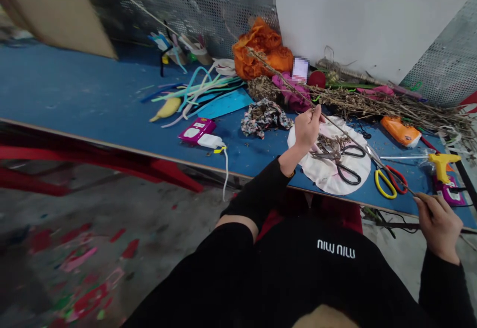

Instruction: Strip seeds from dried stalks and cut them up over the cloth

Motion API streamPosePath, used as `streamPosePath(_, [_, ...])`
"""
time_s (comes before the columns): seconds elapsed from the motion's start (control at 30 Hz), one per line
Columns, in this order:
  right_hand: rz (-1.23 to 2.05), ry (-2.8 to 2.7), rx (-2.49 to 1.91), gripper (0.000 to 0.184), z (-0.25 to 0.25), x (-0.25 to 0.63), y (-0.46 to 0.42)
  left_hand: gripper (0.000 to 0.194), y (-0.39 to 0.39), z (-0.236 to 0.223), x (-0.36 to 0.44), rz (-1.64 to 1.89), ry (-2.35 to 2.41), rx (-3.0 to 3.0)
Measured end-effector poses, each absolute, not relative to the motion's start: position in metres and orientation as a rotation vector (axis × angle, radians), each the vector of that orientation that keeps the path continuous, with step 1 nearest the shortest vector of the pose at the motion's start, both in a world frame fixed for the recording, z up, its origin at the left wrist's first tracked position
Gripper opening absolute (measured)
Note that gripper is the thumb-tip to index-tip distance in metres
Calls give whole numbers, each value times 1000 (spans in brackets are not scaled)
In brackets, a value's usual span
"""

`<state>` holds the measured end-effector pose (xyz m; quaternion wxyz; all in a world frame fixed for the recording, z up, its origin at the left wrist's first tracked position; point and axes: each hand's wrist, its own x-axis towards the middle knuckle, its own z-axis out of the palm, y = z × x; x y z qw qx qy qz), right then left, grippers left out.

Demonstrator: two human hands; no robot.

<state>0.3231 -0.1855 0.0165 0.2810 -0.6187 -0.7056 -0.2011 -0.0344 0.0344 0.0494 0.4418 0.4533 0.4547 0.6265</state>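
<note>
A long dried plant stem slants across the right half of the head view. Its seedy tip lies up by the orange bag. My left hand grips the stem near its middle, over the edge of a round white cloth. My right hand pinches its lower end, just beyond the table's front edge. On the cloth, below the stem, are black-handled scissors and a small heap of dry seed heads. Scissors with a yellow and a red handle lie between the cloth and my right hand.
More dried stems are piled along the back. A yellow glue gun sits at the right end. An orange bag, coloured strips, a patterned cloth bundle and a purple box occupy the blue table.
</note>
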Motion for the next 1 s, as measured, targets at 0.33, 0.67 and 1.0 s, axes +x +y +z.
streamPosePath(0.33, [-683, -1853, -1735, 22, 12, 326, -191, 35, 44, 52, -32, 1589, 1002, 763])
streamPosePath(0.67, [-644, -1776, -1831, 24, 13, 313, -193, 52, 29, 38, -27, 1622, 1083, 1012])
streamPosePath(1.0, [-636, -1729, -1825, 20, 15, 319, -196, 43, 67, 53, -51, 1697, 946, 635])
